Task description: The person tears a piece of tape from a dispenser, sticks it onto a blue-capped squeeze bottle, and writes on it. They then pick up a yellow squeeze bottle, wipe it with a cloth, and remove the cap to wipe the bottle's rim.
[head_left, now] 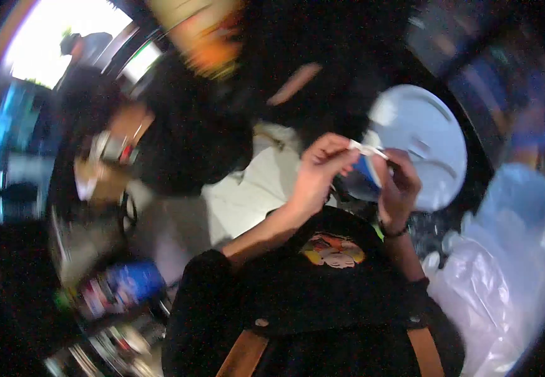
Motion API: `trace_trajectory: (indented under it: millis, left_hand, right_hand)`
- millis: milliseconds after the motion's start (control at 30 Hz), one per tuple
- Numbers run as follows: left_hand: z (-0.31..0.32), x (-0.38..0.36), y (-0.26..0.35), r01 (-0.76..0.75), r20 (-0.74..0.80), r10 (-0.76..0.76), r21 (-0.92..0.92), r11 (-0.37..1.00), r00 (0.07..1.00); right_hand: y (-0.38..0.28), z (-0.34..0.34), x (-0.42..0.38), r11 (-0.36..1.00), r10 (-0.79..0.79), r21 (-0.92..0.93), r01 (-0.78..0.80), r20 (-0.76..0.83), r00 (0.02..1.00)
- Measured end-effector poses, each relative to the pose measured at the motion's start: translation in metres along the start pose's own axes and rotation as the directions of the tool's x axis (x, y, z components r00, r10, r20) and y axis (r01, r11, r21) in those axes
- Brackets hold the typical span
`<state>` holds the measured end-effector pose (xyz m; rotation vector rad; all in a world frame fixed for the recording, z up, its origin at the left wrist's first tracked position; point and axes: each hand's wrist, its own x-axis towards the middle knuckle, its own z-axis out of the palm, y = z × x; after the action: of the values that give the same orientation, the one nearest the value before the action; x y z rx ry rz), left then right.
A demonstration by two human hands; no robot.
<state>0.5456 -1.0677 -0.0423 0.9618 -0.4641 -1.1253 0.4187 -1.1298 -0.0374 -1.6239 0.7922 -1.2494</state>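
Note:
Both my hands are raised in front of my chest, in the middle of the view, pinching a small twisted white strip (368, 149) from its two ends. My left hand (321, 168) has its fingertips closed on the left end. At the right end the fingers of my right hand (401, 187) are closed too. Motion blur hides what the strip is made of. Just beneath it, between the hands, is a blue object (365, 171), partly covered by the fingers. A large round pale-blue tray or lid (451, 147) lies behind my right hand, with a white lump near its left edge.
Pale plastic bags (480, 270) bulge at the right. Blue-and-red packaging (125, 286) lies at lower left, with cluttered metal items below. Another person in dark clothing (191, 125) is close in front, a hand (131, 122) near a small box. A white surface (238, 207) lies between us.

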Motion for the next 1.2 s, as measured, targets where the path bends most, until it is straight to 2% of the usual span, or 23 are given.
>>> trace_trajectory:
  millis: [67, 133, 200, 267, 333, 367, 400, 433, 467, 500, 533, 600, 700, 800, 867, 933, 1000, 1067, 1133, 1167, 1200]
  left_hand:
    - [-0.034, -0.032, -0.001, -0.104, -0.089, 0.103, 0.003, 0.995, 0.991]
    - [-0.063, -0.084, -0.012, -0.270, -0.188, 0.290, 0.126, 0.955, 0.939]
    - [-0.085, -0.149, -0.020, -0.403, -0.329, 0.439, 0.176, 0.898, 0.836]
    - [-0.101, -0.232, -0.029, -0.400, -0.496, 0.419, 0.151, 0.904, 0.761]
    - [-0.106, -0.327, -0.048, -0.417, -0.619, 0.532, 0.337, 0.844, 0.577]
    - [-0.104, -0.375, -0.055, -0.364, -0.702, 0.533, 0.395, 0.843, 0.472]
    - [-0.098, -0.421, -0.065, -0.353, -0.752, 0.572, 0.464, 0.813, 0.328]
    - [-0.092, -0.465, -0.076, -0.331, -0.777, 0.600, 0.525, 0.784, 0.190]
    - [-0.085, -0.509, -0.086, -0.292, -0.779, 0.624, 0.584, 0.758, 0.060]
    - [-0.092, -0.544, -0.092, -0.250, -0.777, 0.624, 0.622, 0.742, -0.079]
    - [-0.080, -0.578, -0.101, -0.215, -0.759, 0.620, 0.651, 0.728, -0.200]
    - [-0.059, -0.636, -0.113, -0.161, -0.776, 0.512, 0.596, 0.787, -0.367]
    - [-0.031, -0.707, -0.136, -0.159, -0.711, 0.409, 0.585, 0.795, -0.572]
    - [-0.019, -0.747, -0.169, -0.098, -0.604, 0.366, 0.597, 0.796, -0.708]
    - [-0.020, -0.770, -0.191, -0.108, -0.511, 0.300, 0.625, 0.773, -0.805]
    - [-0.016, -0.795, -0.210, -0.144, -0.499, 0.224, 0.596, 0.790, -0.837]
    - [-0.015, -0.821, -0.225, -0.104, -0.431, 0.203, 0.590, 0.800, -0.879]
    - [-0.014, -0.848, -0.235, -0.109, -0.405, 0.164, 0.572, 0.813, -0.900]
    - [-0.019, -0.881, -0.243, -0.099, -0.396, 0.151, 0.544, 0.833, -0.905]
    - [-0.023, -0.899, -0.246, 0.008, -0.337, 0.196, 0.485, 0.874, -0.921]
    - [-0.028, -0.917, -0.248, 0.041, -0.324, 0.209, 0.457, 0.889, -0.923]
  right_hand:
    - [-0.008, 0.024, -0.014, 0.996, 0.084, 0.013, -0.087, 0.150, 0.985]
    - [-0.024, 0.038, -0.041, 0.988, 0.100, -0.142, -0.053, 0.351, 0.931]
    - [-0.042, 0.061, -0.083, 0.997, 0.081, -0.043, -0.068, 0.567, 0.820]
    - [-0.053, 0.081, -0.136, 0.994, 0.059, -0.104, 0.027, 0.741, 0.669]
    - [-0.043, 0.097, -0.192, 0.968, -0.219, 0.139, 0.210, 0.874, 0.433]
    - [-0.068, 0.103, -0.237, 0.977, -0.211, 0.204, 0.056, 0.910, 0.358]
    - [-0.077, 0.110, -0.277, 0.962, -0.255, 0.271, -0.026, 0.929, 0.270]
    - [-0.087, 0.113, -0.315, 0.957, -0.280, 0.289, -0.031, 0.946, 0.163]
    - [-0.105, 0.115, -0.353, 0.950, -0.305, 0.308, -0.040, 0.950, 0.069]
    - [-0.126, 0.129, -0.392, 0.935, -0.326, 0.319, -0.152, 0.945, -0.025]
    - [-0.146, 0.127, -0.424, 0.896, -0.437, 0.422, -0.141, 0.892, -0.110]
    - [-0.183, 0.131, -0.477, 0.842, -0.539, 0.503, -0.194, 0.782, -0.311]
    - [-0.223, 0.121, -0.560, 0.771, -0.633, 0.548, -0.323, 0.606, -0.483]
    - [-0.241, 0.111, -0.623, 0.758, -0.645, 0.508, -0.408, 0.492, -0.585]
    - [-0.250, 0.101, -0.665, 0.759, -0.640, 0.476, -0.444, 0.418, -0.645]
    - [-0.256, 0.092, -0.705, 0.740, -0.655, 0.472, -0.478, 0.349, -0.670]
    - [-0.261, 0.084, -0.740, 0.761, -0.629, 0.431, -0.484, 0.312, -0.712]
    - [-0.262, 0.081, -0.778, 0.741, -0.652, 0.417, -0.527, 0.256, -0.714]
    - [-0.269, 0.082, -0.814, 0.802, -0.574, 0.351, -0.483, 0.232, -0.785]
    - [-0.271, 0.083, -0.833, 0.805, -0.563, 0.368, -0.466, 0.223, -0.796]
    - [-0.269, 0.087, -0.857, 0.783, -0.591, 0.375, -0.496, 0.200, -0.781]
